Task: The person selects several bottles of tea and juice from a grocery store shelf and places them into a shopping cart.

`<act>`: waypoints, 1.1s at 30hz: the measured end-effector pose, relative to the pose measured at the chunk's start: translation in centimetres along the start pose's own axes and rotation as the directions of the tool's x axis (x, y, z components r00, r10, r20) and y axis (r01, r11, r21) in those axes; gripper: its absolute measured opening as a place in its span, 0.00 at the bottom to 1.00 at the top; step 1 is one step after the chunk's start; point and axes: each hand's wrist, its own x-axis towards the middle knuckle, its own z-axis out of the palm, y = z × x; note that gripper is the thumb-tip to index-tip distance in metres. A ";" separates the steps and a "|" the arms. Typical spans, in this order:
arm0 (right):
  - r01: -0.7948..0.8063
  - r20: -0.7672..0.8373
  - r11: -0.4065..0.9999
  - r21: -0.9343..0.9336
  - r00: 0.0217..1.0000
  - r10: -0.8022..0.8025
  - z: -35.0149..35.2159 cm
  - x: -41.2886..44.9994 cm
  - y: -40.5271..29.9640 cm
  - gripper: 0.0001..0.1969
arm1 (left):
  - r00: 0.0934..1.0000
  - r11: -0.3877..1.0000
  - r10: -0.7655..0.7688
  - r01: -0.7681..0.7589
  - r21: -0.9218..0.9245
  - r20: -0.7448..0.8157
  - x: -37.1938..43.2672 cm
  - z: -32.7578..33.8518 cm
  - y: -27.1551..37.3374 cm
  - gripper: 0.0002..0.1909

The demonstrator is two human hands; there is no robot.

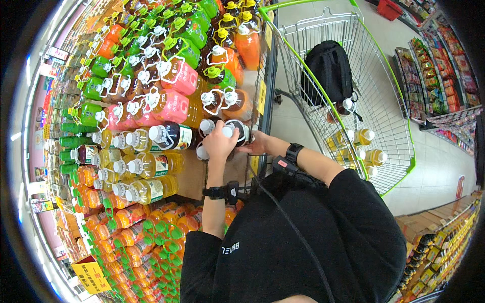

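Observation:
My left hand [221, 141] is closed at the white-capped neck of a dark drink bottle [241, 132] at the shelf's front edge. Beside that bottle's lower side is my right hand [256, 143], palm turned partly up. Its fingertips are partly hidden, so its grip is unclear. More white caps, one of them on a dark bottle [206, 127], show close around my left hand. To the left, another dark bottle [170, 137] stands among yellow juice bottles [155, 165] with white caps and carry loops.
Pink-labelled bottles [172, 106] and green-labelled bottles [191, 36] crowd the display. Orange bottles [132, 217] fill the lower left. The price-tagged shelf edge [269, 75] lies near a wire shopping cart [396, 87] holding a black backpack [327, 72] and several yellow bottles [364, 136].

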 end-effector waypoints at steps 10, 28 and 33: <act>-0.073 0.112 0.997 0.016 0.991 0.071 2.3 -0.1 -0.1 0.25 | 0.921 0.931 0.365 -0.362 0.048 -0.132 -1.0 -4.4 1.4 0.15; -0.028 0.260 0.999 0.032 0.966 0.018 4.6 -9.5 0.6 0.19 | 0.949 0.202 -0.260 0.237 -0.950 0.181 1.3 -2.0 1.7 0.09; 0.076 0.152 0.997 0.019 0.985 -0.078 2.9 -16.6 -1.1 0.15 | 0.883 0.110 -0.143 0.463 -0.880 0.447 0.6 3.3 5.5 0.08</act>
